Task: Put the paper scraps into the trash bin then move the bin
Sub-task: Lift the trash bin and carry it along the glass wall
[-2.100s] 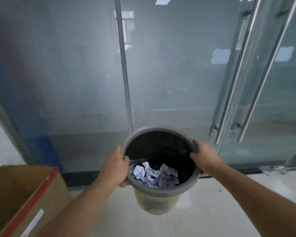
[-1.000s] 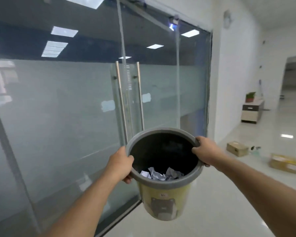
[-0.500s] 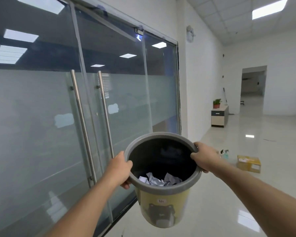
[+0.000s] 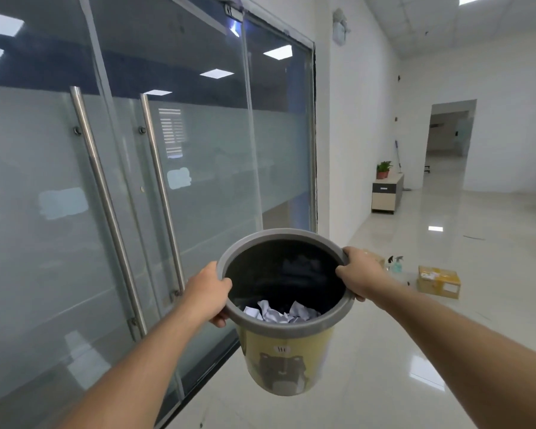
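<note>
A yellow trash bin (image 4: 283, 360) with a grey rim and a bear picture hangs in the air in front of me, off the floor. Crumpled white paper scraps (image 4: 280, 312) lie at its dark bottom. My left hand (image 4: 206, 294) grips the rim on the left side, thumb over the edge. On the opposite side my right hand (image 4: 358, 274) clasps the rim, fingers curled inside.
Glass doors with two long steel handles (image 4: 161, 193) run along the left. A glossy tiled hallway stretches ahead to the right. A cardboard box (image 4: 438, 281) and spray bottles (image 4: 395, 264) sit on the floor. A low cabinet (image 4: 386, 195) with a plant stands by the wall.
The bin has risen off the floor in both hands. My view has swung right, from the glass wall and a cardboard box to the open hallway.
</note>
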The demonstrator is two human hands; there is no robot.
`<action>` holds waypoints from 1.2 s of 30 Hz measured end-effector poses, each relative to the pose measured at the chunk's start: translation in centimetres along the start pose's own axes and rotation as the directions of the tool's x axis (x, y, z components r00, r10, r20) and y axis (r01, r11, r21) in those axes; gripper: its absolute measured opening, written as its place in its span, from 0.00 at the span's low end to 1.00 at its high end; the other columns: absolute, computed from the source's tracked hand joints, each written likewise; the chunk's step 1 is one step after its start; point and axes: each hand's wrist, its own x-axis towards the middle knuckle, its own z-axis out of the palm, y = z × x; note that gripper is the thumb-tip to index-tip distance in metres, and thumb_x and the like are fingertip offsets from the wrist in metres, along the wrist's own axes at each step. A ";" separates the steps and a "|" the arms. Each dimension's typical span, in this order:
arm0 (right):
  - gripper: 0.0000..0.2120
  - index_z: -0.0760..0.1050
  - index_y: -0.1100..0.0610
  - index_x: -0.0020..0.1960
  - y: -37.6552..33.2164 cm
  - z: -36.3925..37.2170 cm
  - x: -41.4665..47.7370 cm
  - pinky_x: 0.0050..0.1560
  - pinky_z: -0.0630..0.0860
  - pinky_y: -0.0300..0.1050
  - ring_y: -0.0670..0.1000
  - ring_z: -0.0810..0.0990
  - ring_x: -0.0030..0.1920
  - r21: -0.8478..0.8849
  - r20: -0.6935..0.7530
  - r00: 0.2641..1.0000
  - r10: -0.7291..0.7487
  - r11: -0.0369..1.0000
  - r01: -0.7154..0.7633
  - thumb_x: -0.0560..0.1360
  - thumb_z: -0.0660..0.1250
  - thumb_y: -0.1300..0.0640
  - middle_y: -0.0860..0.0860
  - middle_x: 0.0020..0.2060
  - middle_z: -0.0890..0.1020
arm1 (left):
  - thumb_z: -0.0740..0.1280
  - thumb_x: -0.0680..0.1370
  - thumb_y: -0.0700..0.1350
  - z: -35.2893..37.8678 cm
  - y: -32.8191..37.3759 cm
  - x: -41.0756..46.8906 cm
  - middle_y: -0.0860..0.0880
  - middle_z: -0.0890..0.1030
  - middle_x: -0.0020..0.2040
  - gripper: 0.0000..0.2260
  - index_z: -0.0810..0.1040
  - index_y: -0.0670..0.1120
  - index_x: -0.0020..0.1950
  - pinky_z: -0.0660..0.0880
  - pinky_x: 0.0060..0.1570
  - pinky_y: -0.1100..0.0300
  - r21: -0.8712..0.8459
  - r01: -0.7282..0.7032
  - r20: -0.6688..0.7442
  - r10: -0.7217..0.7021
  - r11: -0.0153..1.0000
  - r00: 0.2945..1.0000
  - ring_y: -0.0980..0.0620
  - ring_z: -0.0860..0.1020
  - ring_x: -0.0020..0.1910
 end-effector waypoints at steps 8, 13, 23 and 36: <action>0.15 0.71 0.56 0.57 -0.8 2.5 10.0 0.21 0.71 0.40 0.55 0.77 0.27 -0.066 -0.035 0.998 0.053 0.996 -0.055 0.72 0.57 0.62 0.58 0.41 0.80 | 0.60 0.82 0.44 2.6 -0.7 12.8 0.42 0.83 0.39 0.09 0.70 0.51 0.62 0.76 0.20 0.63 -0.026 -0.033 0.051 0.034 0.999 0.998 0.52 0.79 0.18; 0.14 0.71 0.57 0.58 0.1 3.7 15.6 0.23 0.73 0.43 0.57 0.78 0.29 -0.076 -0.057 0.996 0.067 0.995 -0.071 0.72 0.58 0.62 0.59 0.41 0.79 | 0.60 0.82 0.44 5.0 -0.6 19.2 0.42 0.82 0.41 0.09 0.70 0.51 0.62 0.77 0.20 0.62 -0.026 -0.048 0.091 0.050 0.999 0.995 0.51 0.81 0.19; 0.15 0.71 0.56 0.58 4.8 4.0 28.1 0.26 0.79 0.47 0.58 0.81 0.30 -0.090 -0.018 0.998 0.065 0.994 -0.066 0.72 0.58 0.60 0.59 0.40 0.81 | 0.59 0.80 0.41 12.3 1.7 28.7 0.40 0.83 0.39 0.08 0.72 0.49 0.58 0.76 0.20 0.60 -0.043 0.007 0.087 -0.003 0.999 0.996 0.48 0.78 0.19; 0.11 0.72 0.55 0.52 8.4 5.5 40.2 0.19 0.71 0.41 0.57 0.78 0.25 -0.112 0.023 1.000 0.012 0.994 -0.009 0.71 0.59 0.60 0.57 0.36 0.79 | 0.60 0.82 0.44 18.1 2.9 36.9 0.42 0.83 0.40 0.08 0.69 0.50 0.61 0.77 0.20 0.61 0.000 0.071 0.071 -0.071 0.997 0.995 0.50 0.79 0.19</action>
